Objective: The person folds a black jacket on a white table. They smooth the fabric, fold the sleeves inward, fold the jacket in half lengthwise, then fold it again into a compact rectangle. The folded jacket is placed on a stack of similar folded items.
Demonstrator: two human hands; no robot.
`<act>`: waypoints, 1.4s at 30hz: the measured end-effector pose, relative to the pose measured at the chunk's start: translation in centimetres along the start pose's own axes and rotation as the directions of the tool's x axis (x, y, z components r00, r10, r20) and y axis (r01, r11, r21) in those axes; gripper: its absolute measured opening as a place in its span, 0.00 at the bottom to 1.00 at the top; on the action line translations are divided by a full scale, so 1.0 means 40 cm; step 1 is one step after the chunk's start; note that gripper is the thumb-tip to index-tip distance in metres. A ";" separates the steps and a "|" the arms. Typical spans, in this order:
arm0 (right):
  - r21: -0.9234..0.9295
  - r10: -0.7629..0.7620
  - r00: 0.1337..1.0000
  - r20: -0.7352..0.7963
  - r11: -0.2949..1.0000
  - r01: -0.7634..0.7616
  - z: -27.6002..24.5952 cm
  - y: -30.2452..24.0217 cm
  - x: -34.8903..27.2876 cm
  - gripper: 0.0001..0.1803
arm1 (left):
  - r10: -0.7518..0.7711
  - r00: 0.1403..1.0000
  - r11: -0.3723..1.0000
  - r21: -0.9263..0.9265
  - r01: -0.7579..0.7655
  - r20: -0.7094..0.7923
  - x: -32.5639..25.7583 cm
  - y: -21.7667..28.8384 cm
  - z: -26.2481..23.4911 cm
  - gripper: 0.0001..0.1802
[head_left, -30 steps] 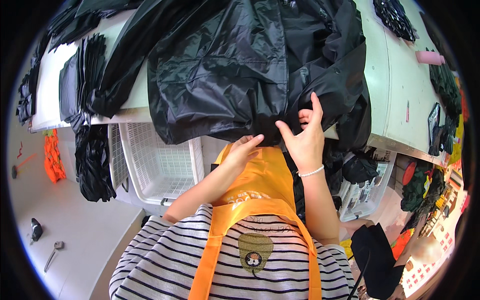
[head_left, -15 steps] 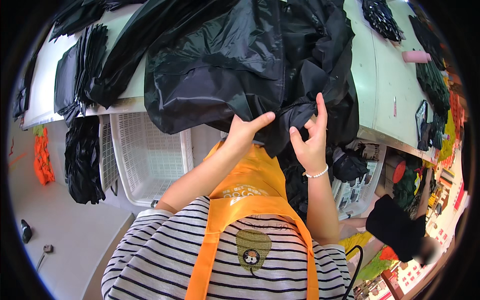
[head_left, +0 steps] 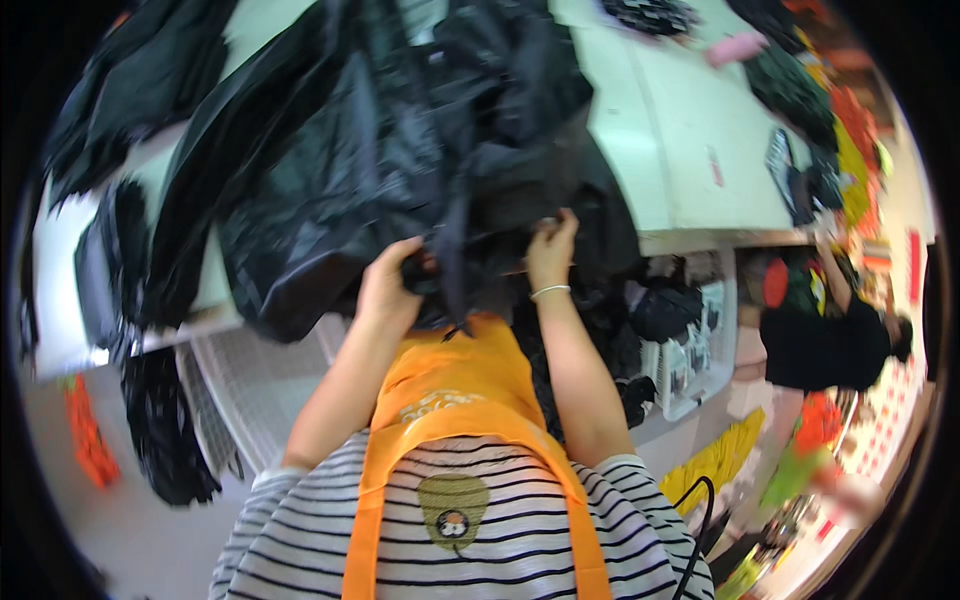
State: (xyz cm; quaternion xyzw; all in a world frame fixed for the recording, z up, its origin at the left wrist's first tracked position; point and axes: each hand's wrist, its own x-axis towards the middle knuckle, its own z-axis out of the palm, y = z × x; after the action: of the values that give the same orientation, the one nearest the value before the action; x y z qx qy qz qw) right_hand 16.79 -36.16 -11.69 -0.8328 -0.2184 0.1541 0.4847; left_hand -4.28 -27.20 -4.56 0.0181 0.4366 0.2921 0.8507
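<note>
Black jacket: on white table, beyond and between the fingers. Left hand: fingers curled around its fabric. Right hand: fingers bent, gripping its lower edge.

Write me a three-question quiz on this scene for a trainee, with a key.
1. True or false: the left hand and the right hand are both at the near edge of the black garment.
2. Which wrist wears the pale bracelet? A) left B) right C) both
3. Fill in the colour: the apron worn over the striped top is ____.

Key:
1. True
2. B
3. Orange
</note>
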 end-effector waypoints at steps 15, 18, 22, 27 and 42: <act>0.593 -0.014 0.994 -0.107 0.801 0.075 -0.050 -0.159 0.035 0.36 | 0.033 0.954 0.981 -0.192 0.026 0.297 -0.004 0.126 0.146 0.14; 0.446 -0.273 0.919 -0.285 0.811 0.379 -0.240 -0.368 0.022 0.38 | 0.038 0.833 0.629 -0.661 0.409 0.553 0.063 0.141 0.052 0.16; -0.094 -0.732 0.565 -0.380 0.638 0.764 -0.433 -0.317 -0.112 0.39 | 0.051 0.889 0.999 -0.020 -0.047 0.455 -0.001 0.091 0.043 0.13; -0.265 0.158 0.983 -0.093 0.948 -0.178 -0.516 0.124 -0.284 0.34 | -0.005 0.979 0.929 0.361 0.080 -0.202 -0.131 -0.150 0.094 0.08; 0.762 -0.139 0.804 0.579 0.445 -0.471 -0.197 -0.283 -0.198 0.30 | 0.014 0.994 0.980 0.201 0.009 -0.113 -0.143 -0.224 -0.119 0.06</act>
State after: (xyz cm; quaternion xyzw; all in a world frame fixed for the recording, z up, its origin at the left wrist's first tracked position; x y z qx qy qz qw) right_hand 11.25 -41.14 2.36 -0.3905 -0.1508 0.5322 0.7359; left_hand -6.11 -38.65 -5.88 0.0879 0.5115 0.2480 0.8180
